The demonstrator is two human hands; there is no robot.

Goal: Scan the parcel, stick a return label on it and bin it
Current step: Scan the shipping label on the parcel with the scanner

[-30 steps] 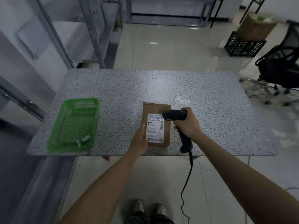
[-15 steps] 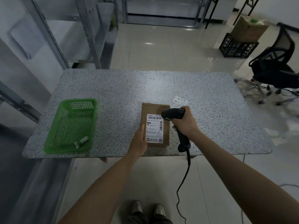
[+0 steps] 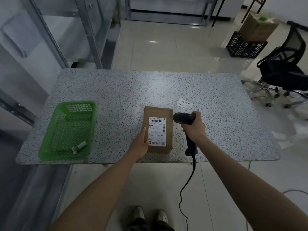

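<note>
The left hand (image 3: 139, 144) presses flat on the near-left edge of the brown parcel (image 3: 158, 130) on the speckled table (image 3: 116, 90); the right hand (image 3: 193, 126) grips a corded barcode scanner (image 3: 185, 124) just beside it. Beyond lies the return label (image 3: 184, 103).

Bare desk (image 3: 116, 90) runs open along the far edge and between the green basket (image 3: 50, 147) at the near-left corner and the parcel (image 3: 168, 117) near the front edge, with the return label (image 3: 185, 103) lying beyond the scanner (image 3: 184, 118).
</note>
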